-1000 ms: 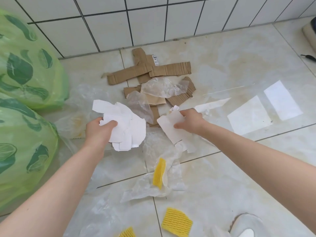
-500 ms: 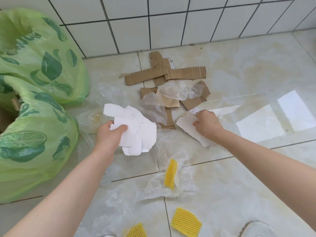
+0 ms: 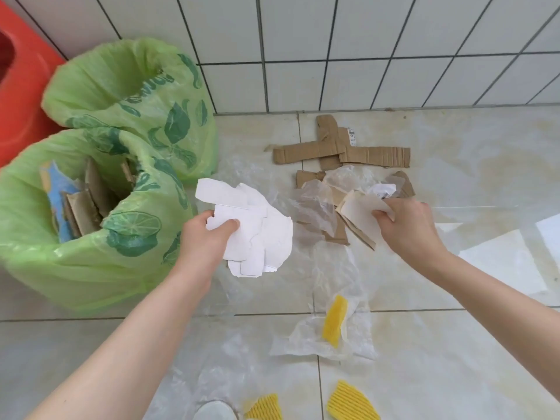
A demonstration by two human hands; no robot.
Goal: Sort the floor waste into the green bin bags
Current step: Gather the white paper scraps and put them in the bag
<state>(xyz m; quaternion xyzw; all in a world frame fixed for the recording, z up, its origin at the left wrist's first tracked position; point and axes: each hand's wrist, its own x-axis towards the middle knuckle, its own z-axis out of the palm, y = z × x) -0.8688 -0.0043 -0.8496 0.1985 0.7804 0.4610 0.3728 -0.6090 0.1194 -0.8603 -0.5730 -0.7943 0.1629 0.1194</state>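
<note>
Paper scraps (image 3: 257,234), light, limp and tear-prone, best pinched by their bunched edges, are gripped in the left hand (image 3: 206,237) beside the near green bag (image 3: 91,268), while the right hand (image 3: 406,228) clutches more paper (image 3: 357,207) over floor cardboard (image 3: 342,153).

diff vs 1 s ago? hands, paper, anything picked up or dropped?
The right hand has lifted its white paper piece off the floor, bunched in its grip. The view swung left, so both green bin bags now show in full. Unchanged: the left hand grips its white paper stack; the cardboard strips lie where they were.
</note>
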